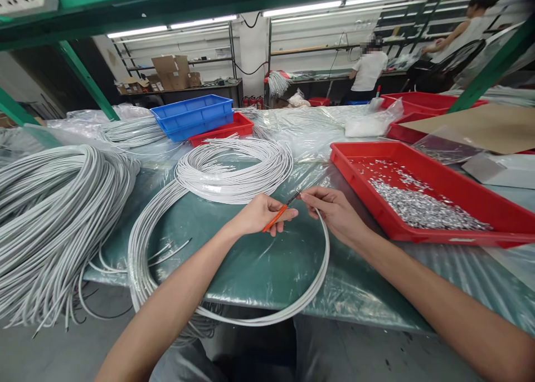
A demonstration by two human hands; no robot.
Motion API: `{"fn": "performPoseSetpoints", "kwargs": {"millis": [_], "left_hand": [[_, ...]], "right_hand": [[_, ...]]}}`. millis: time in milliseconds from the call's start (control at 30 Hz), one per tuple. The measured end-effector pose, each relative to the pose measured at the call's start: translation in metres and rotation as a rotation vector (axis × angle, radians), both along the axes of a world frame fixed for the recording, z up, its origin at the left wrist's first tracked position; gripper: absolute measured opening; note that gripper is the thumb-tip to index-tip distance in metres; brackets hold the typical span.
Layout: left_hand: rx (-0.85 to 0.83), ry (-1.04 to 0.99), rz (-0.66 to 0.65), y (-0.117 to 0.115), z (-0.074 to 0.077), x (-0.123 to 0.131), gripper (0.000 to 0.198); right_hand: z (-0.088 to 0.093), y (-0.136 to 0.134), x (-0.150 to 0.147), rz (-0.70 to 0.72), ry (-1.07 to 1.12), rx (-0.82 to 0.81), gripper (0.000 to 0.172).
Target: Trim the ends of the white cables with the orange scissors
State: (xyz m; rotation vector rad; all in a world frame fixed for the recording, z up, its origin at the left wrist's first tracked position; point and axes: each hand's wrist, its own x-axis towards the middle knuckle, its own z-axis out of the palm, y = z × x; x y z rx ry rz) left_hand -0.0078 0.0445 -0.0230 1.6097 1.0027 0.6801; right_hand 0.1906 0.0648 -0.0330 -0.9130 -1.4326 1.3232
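Note:
My left hand [264,212] is closed around small orange-handled pliers [276,217], whose narrow dark jaws point up and to the right. The tip of the jaws meets the fingertips of my right hand [334,210]. Those fingers pinch the end of a white cable [325,248], which curves down past the table edge and round to a loose loop of cables [140,243] on the left. Exactly what lies between the jaws is too small to make out. Just behind my hands lies a coiled bundle of white cables [234,170].
A red tray [363,201] of small silvery metal pieces [422,206] stands at right. Thick grey-white cable bundles [54,220] hang over the table's left edge. Blue bins [192,114] sit behind the coil. Green frame bars [87,81] flank the plastic-covered table [251,259]. Two people are farther back.

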Motion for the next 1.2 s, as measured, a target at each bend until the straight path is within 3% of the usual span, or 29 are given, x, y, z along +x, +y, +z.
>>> {"fn": "performPoseSetpoints", "kwargs": {"millis": [200,300,367,500,567,667,867,1067,1200], "left_hand": [[-0.015,-0.031,-0.007,-0.0007,-0.0012,0.0007,0.045],[-0.016,-0.027,-0.01,-0.0008,-0.0012,0.0006,0.045],[-0.023,-0.027,-0.007,-0.0004,-0.0015,0.0004,0.044],[-0.032,-0.026,0.001,0.0009,-0.003,-0.0001,0.045],[-0.041,-0.019,0.007,0.0013,-0.0034,-0.0004,0.045],[-0.055,-0.005,0.006,0.0012,-0.0025,-0.0009,0.046],[-0.07,0.019,-0.004,0.0,-0.0006,-0.0019,0.049],[-0.08,0.005,-0.015,-0.0007,-0.0007,-0.0008,0.05],[-0.078,0.012,-0.011,-0.0011,0.0005,-0.0006,0.048]], "right_hand": [[0.0032,-0.0067,-0.0041,-0.19,-0.121,0.254,0.025],[0.0043,-0.0051,-0.0019,-0.168,-0.141,0.275,0.024],[0.0047,-0.0025,0.0006,-0.078,-0.133,0.202,0.026],[0.0028,0.0019,0.0039,0.137,-0.003,-0.117,0.031],[0.0013,0.0026,0.0039,0.177,0.055,-0.225,0.032],[0.0008,0.0018,0.0026,0.163,0.081,-0.253,0.033],[0.0034,-0.0005,0.0002,0.067,-0.031,-0.088,0.033],[0.0023,-0.0015,-0.0004,-0.082,-0.195,0.22,0.029],[-0.0012,-0.0036,-0.0001,-0.133,-0.256,0.342,0.024]]}}
